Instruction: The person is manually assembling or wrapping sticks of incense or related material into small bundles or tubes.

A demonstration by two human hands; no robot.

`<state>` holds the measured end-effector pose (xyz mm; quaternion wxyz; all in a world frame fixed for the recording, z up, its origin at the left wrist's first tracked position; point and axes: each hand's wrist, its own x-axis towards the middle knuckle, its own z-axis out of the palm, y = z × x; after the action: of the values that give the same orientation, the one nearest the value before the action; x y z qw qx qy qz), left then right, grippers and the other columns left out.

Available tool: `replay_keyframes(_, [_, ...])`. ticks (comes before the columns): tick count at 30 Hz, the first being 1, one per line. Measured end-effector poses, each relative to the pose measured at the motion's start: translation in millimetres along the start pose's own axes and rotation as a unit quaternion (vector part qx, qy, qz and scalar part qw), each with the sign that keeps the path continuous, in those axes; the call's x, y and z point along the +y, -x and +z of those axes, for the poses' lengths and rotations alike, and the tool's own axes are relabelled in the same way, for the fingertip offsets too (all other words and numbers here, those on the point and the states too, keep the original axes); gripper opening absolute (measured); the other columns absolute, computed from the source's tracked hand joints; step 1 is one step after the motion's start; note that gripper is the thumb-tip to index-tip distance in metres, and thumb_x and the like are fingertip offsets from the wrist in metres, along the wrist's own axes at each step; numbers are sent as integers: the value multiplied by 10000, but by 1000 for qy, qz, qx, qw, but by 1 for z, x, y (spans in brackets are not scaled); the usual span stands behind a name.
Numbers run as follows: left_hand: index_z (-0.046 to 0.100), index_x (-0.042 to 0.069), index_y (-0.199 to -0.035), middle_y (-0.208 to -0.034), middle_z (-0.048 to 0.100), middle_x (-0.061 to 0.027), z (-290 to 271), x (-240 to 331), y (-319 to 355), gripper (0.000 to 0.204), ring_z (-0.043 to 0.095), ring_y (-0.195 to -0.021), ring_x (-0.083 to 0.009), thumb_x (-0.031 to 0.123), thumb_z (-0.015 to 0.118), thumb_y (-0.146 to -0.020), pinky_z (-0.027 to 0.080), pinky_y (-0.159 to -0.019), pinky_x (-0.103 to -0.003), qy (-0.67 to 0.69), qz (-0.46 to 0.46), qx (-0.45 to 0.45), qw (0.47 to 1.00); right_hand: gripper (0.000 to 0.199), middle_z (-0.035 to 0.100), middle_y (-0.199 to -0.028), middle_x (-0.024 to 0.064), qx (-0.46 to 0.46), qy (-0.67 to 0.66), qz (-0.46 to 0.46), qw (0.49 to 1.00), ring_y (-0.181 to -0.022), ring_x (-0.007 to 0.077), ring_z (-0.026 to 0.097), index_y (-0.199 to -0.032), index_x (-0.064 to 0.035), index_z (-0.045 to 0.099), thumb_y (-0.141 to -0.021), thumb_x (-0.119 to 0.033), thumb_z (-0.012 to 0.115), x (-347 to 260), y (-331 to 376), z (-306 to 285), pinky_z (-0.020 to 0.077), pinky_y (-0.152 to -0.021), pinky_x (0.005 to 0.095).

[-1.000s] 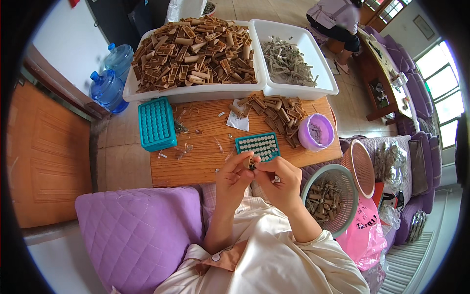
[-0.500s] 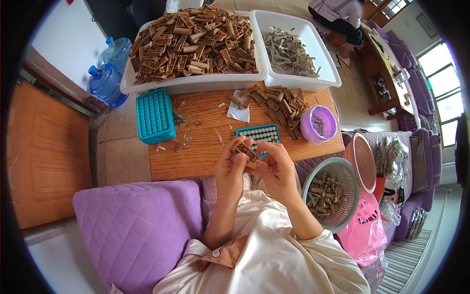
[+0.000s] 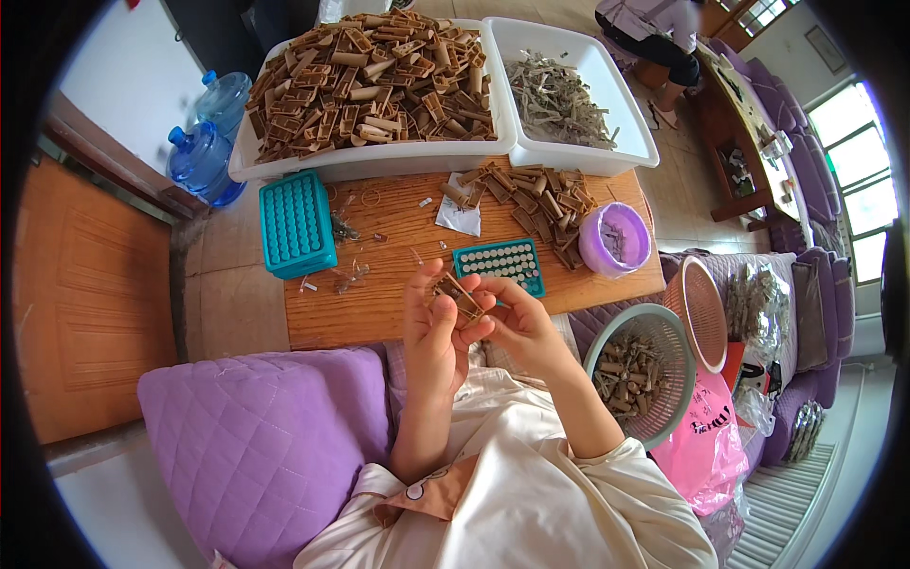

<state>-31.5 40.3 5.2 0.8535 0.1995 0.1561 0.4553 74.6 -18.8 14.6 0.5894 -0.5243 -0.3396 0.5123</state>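
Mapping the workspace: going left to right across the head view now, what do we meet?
Orange door → blue water jugs → tall teal tray → left hand → right hand → purple tub → pink basket.

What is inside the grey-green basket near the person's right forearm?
Brown pieces are visible, heaped in the grey-green basket; whatever lies under the heap is covered.

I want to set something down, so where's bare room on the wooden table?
Bare wood shows at the near left, between the clear scraps and the purple cushion; a smaller patch lies nearside of the lilac tub. The far right is crowded with brown pieces; the scraps border the teal stack.
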Motion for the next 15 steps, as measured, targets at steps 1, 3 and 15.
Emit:
replay_keyframes(1, [353,55,-1193,-1063,530,-148,0,0,-1,350,597,-867,-255,136,459,-869,559,-636,-284,0,1,0,1000,310,541,-958,81,-11,67,1,998,-860,83,534,-1121,0,426,-819,10,493,1,-2,-2,441,-679,205])
replay_keyframes(3, [349,77,-1178,-1056,533,-150,-2,0,-4,339,583,-904,-256,147,466,-867,544,-706,-309,12,-25,19,999,309,557,-939,96,-3,83,-20,996,-886,106,537,-1102,8,444,-799,10,506,-1,-8,-4,445,-708,224])
replay_keyframes(15, [420,10,-1133,-1036,544,-119,-6,-14,-4,288,536,-951,-151,32,473,-852,473,-777,-267,-154,73,17,985,358,585,-884,83,55,187,-118,974,-840,157,570,-1013,29,521,-659,-3,569,-8,-26,5,448,-749,264])
